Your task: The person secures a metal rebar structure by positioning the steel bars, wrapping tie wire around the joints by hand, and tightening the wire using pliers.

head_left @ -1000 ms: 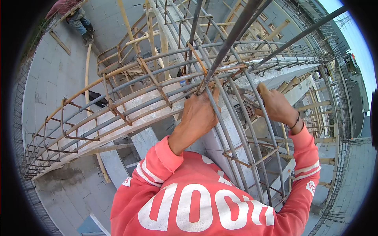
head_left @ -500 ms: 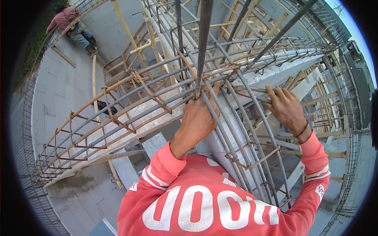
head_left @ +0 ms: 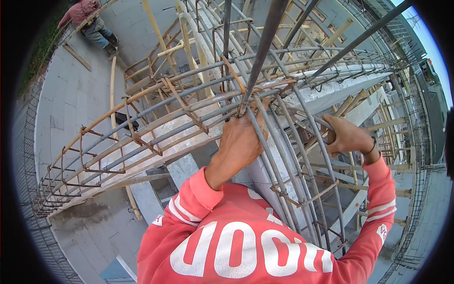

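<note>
Holding one pincer-like tool (head_left: 298,113) in curled right fingers (head_left: 333,124), at handle end. At foot of one dark upright bar (head_left: 265,52) with left fingers (head_left: 235,125); cannot tell grip.

Left hand (head_left: 242,138) crowded: steep dark bar (head_left: 265,52) just beside, rebar cage (head_left: 127,100) crossing beyond. Narrow slots between slanting bars (head_left: 328,163). Open gap below right hand (head_left: 349,135).

On our left we see a grey wall of rectangular blocks (head_left: 71,102), with a short brown wooden plank (head_left: 77,57) against it and dark green foliage (head_left: 39,57) beyond. At upper right, we have pale blue sky (head_left: 429,40) beside a dark grey building (head_left: 432,125), in daylight.
</note>
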